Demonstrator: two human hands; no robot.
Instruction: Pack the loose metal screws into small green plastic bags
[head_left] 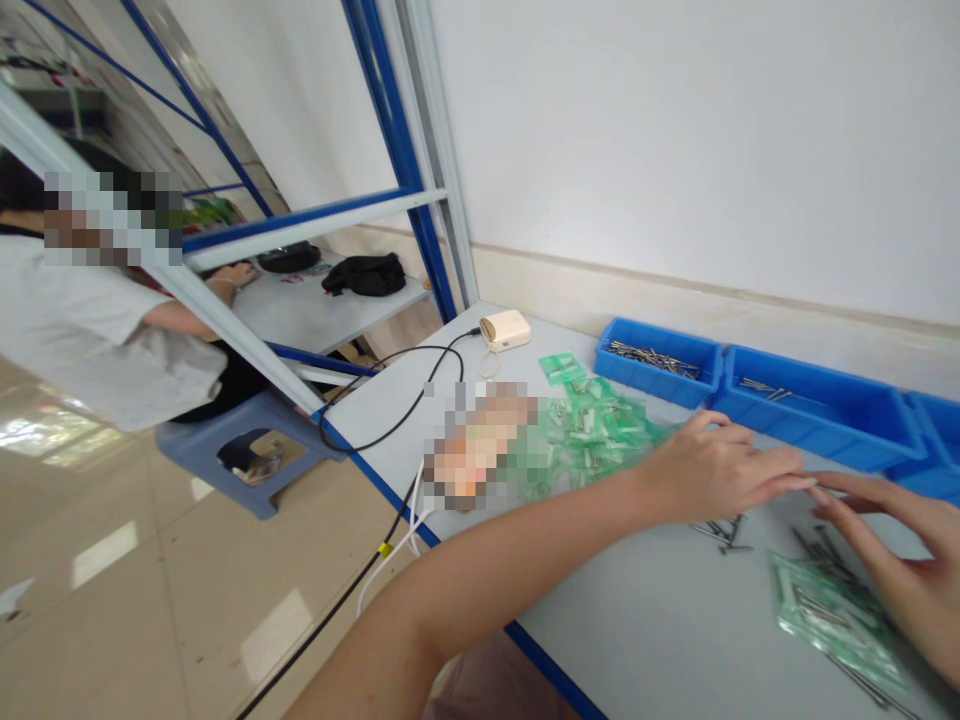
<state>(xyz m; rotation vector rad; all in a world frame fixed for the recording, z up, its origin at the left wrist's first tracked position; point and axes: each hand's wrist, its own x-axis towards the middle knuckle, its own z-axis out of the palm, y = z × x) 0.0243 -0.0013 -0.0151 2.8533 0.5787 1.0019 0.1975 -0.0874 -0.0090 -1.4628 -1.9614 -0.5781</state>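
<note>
Over the tabletop (637,630), our left grip (716,468) and right grip (924,590) come together at the fingertips, both narrow; whether we pinch anything between them, we cannot tell. Just under the right grip lies a green packet (832,612) with metal fasteners inside, and below the left grip we see loose fasteners (724,537). Beyond the left grip sit blue bins (817,425), with heaped green packets (592,430) on its far left.

Counter (637,610): pale grey, blue edge (556,671). On counter: bins (817,425), blue; packets (596,425), translucent green; fasteners (726,546), silver-grey; case (511,328), cream. Left of counter: stool (196,442), blue-grey.
</note>
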